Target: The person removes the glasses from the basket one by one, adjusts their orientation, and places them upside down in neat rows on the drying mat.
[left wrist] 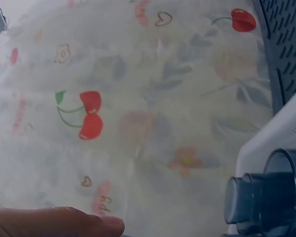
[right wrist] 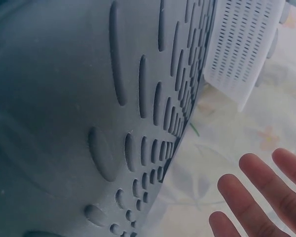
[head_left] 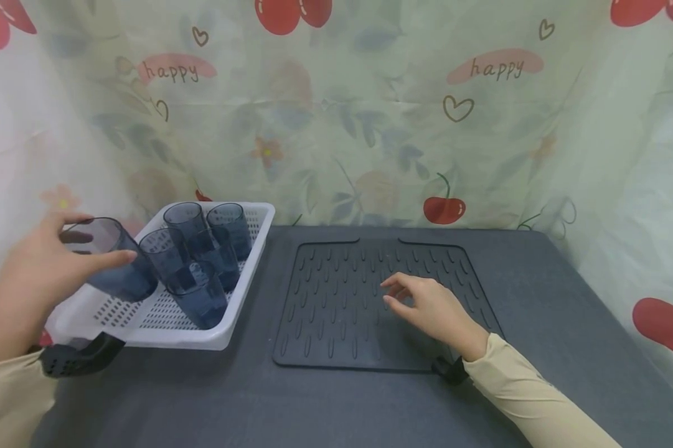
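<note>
At the left of the head view, my left hand [head_left: 50, 267] grips a blue tinted drinking glass [head_left: 126, 277] between thumb and fingers, over the left part of a white plastic basket [head_left: 241, 305]. Several more blue glasses [head_left: 198, 302] stand in the basket beside it, some overlapping in view. The left wrist view catches only a thumb [left wrist: 59, 222] of that hand, with glasses [left wrist: 276, 192] at the lower right. My right hand [head_left: 428, 308] hovers above a dark ridged drying mat [head_left: 336, 311], fingers loosely bent and holding nothing; its spread fingers [right wrist: 256, 197] show in the right wrist view.
A dark grey table top [head_left: 246, 398] lies under the basket and mat. Behind and at both sides hangs a pale curtain [head_left: 347, 112] printed with cherries and leaves. The basket's raised rim [head_left: 266, 214] faces the mat's left side.
</note>
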The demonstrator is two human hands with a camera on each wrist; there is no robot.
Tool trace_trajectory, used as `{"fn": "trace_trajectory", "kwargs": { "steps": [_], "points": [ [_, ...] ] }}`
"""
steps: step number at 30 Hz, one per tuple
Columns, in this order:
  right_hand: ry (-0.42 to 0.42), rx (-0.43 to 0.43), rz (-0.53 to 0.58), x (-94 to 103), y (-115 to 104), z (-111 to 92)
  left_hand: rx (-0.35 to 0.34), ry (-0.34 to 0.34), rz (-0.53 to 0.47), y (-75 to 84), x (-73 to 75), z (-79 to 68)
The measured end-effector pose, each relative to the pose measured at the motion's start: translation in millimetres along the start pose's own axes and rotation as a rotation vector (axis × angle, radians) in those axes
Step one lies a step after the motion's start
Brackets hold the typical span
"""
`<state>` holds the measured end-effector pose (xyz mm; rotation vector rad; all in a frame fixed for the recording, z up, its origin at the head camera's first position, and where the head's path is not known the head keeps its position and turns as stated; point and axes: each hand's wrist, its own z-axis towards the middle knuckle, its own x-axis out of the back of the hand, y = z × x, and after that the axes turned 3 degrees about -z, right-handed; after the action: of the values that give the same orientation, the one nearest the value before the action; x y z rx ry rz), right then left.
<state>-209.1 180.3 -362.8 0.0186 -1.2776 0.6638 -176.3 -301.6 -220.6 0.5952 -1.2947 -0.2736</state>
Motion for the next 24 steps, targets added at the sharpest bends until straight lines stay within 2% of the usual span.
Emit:
{"fn": "trace_trajectory", "kwargs": {
  "steps": [8, 15, 19, 24],
  "points": [
    [0.002, -0.01, -0.002, -0.3, 0.7, -1.8, -0.034, 0.066, -0.163, 18.4, 1.6, -14.9],
    [-0.002, -0.019, -0.012, -0.3, 0.2, -1.9, -0.033, 0.121, -0.234, 35.2, -1.2, -26.4],
    [0.01, -0.013, -0.01, -1.2, 0.3, -2.4, -0.086, 0.159, -0.344, 47.0, -6.6, -33.1],
    [0.009, -0.016, -0.01, -1.1, -0.8, -2.7, -0.171, 0.154, -0.473, 62.2, -15.8, -39.6]
  ]
}}
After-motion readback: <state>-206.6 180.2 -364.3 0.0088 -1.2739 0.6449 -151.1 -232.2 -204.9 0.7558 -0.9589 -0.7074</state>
